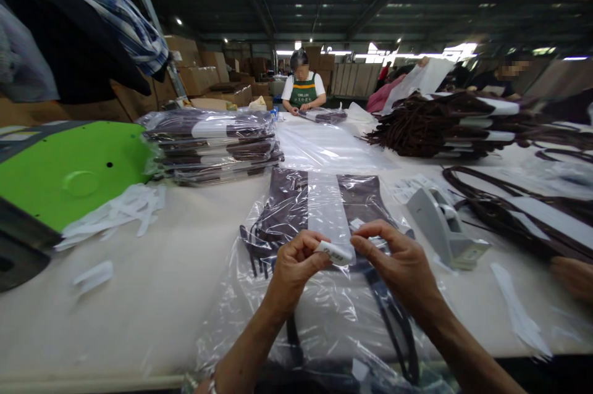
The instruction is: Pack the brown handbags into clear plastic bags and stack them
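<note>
My left hand [303, 258] pinches a small white label [334, 253] with dark print, curled at its right end. Just right of it, my right hand [386, 253] has thumb and forefinger brought together; whether they hold the label's edge or some small piece is too fine to see. Under both hands lies a dark brown fringed bag [288, 196] inside a clear plastic bag [231, 307]. A broad white band [325, 199] runs down its middle, and dark straps show through the plastic toward me.
Wrapped brown bags [208, 147] are piled at back left, unwrapped ones [445, 125] at back right. A grey tape dispenser [440, 227] stands on the right. Paper strips [115, 215] lie beside a green machine [78, 165]. A co-worker [303, 88] sits opposite; another person's hand [574, 278] shows at right.
</note>
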A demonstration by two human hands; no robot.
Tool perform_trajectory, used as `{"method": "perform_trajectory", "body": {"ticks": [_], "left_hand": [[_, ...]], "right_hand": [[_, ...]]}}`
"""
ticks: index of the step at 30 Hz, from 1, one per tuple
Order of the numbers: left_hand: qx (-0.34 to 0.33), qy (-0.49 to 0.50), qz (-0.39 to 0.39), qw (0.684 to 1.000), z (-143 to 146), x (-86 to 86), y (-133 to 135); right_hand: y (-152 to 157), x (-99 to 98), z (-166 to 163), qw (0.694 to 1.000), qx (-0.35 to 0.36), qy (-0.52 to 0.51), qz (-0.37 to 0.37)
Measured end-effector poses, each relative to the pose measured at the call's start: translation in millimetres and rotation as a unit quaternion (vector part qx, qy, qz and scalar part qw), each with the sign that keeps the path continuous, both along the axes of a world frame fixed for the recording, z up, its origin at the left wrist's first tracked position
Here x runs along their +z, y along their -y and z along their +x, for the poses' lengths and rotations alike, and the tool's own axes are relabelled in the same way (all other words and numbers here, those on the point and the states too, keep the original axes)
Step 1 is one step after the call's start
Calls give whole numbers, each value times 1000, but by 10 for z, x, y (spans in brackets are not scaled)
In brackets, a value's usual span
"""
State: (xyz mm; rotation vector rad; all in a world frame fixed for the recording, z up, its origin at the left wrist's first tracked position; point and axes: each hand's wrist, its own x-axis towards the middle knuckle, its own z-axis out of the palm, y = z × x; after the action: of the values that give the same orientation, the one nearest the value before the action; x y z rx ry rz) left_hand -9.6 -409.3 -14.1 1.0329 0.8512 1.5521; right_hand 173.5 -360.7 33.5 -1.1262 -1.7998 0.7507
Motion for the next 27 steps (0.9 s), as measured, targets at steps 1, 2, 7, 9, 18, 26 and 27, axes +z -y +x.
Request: {"method": "perform_trajectory", "body": {"ticks": [1,2,7,9,18,26,27], "left_hand": [[22,-3,11,1000,5,-19,-8],[42,-11,22,999,11,-32,-12],[100,-61,47,992,48,-26,11],[104,-60,37,992,68,-18,28],[60,-62,-26,996,26,-29,31],[123,-194,-31,973,-87,7,44],[128,-199,-30,971,-98,3,40]], "right_hand": [[51,17,-8,999,19,12,23],[94,22,-25,998,37,21,45],[154,-51,-144,990,75,47,111],[138,-78,-172,991,71,43,103],[78,-98,-210,995,88,53,19],[11,-18,-268,991,110,61,-36],[7,-4,-287,991,111,65,-33]]}}
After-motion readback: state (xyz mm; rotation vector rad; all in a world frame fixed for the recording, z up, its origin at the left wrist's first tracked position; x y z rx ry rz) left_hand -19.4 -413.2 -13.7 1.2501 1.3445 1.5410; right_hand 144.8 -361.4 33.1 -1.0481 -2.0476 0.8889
